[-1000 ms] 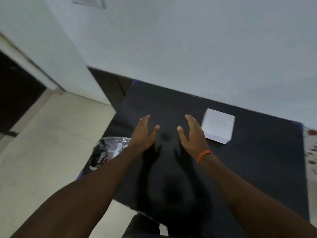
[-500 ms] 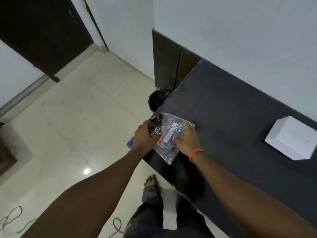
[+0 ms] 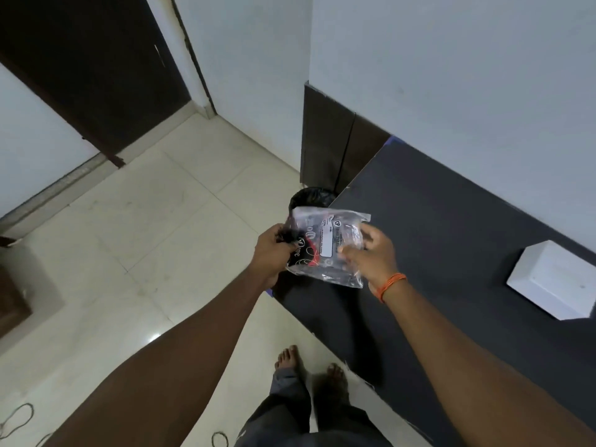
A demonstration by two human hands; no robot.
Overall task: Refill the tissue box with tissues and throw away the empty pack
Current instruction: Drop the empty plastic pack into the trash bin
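A: Position of the tissue pack?

B: Held in the air over the near left corner of the dark worktop, partly past its edge. Clear crinkled plastic, white label on the upper face, dark and red print showing through. Contents not legible.

A: State of the hands?

B: Left hand closed around the pack's left end, fingers curled tight on bunched plastic. Right hand pinching the pack's right edge between thumb and fingers, other fingers loosely spread. Orange wristband on the right wrist.

A: Tissue box?

B: White, square, resting on the worktop at the far right, well apart from the pack. Nothing touching it. Top opening not discernible.

A: Bin?

B: Bin lined with a black bag on the floor just beyond the worktop's left corner, against the dark wall panel. Pack above and nearer than the bin, not in it.

A: Other items noted?

B: Pale tiled floor, bare feet beside the worktop edge, dark door at upper left, loose cable at lower left.
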